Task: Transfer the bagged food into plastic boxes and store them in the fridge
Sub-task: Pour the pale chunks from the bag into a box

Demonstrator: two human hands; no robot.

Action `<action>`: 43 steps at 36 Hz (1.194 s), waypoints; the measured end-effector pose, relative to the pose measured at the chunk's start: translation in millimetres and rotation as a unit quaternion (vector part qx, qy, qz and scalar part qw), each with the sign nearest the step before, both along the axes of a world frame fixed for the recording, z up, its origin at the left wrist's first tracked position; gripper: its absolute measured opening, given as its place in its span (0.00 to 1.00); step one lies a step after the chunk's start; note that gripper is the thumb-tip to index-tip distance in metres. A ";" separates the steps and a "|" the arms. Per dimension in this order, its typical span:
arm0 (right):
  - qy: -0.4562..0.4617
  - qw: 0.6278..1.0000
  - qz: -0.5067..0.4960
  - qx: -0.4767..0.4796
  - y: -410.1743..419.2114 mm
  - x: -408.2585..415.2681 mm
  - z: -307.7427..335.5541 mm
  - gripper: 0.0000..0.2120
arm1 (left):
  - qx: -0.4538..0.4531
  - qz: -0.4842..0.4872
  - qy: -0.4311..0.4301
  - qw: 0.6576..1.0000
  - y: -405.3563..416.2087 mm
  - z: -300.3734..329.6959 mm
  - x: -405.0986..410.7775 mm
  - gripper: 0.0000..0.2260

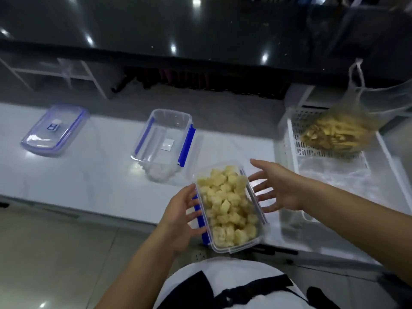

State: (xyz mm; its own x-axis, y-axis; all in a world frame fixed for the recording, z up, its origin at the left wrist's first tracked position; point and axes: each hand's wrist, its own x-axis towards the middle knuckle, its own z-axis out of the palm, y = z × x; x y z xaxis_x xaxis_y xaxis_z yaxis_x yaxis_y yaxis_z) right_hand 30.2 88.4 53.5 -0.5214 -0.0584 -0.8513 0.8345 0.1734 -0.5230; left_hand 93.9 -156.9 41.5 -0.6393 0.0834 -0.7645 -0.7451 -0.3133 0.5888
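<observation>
A clear plastic box (229,208) with blue latches is full of pale yellow food chunks and sits at the counter's front edge. My left hand (180,215) lies against its left side by the blue latch, fingers spread and fairly straight. Spread open, my right hand (274,188) is at the box's right side, its fingertips by the clear latch. Farther back stands a second, empty box (165,134) with blue latches. Its lid (53,130) lies to the left. A plastic bag of yellow food strips (334,134) rests in a white basket (289,139) on the right.
A crumpled empty clear bag (159,172) lies in front of the empty box on the white counter (78,175). More clear plastic lies in the basket's near part. Behind the counter runs a dark glossy surface (178,30). A tiled floor is below left.
</observation>
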 end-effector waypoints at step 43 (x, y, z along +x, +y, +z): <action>0.121 0.976 -0.181 0.023 -44.5 13.8 -1.8 0.18 | -0.051 -0.267 0.083 0.959 -34.4 13.9 -120.6 0.17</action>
State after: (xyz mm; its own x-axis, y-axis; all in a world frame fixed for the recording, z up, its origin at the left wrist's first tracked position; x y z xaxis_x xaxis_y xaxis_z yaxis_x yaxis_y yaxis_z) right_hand 44.0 43.9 51.7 -0.6868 0.2024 -0.6981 0.6984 -0.0822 -0.7109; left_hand -26.8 -191.4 55.4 -0.6393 0.3625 -0.6781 -0.6770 0.1527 0.7199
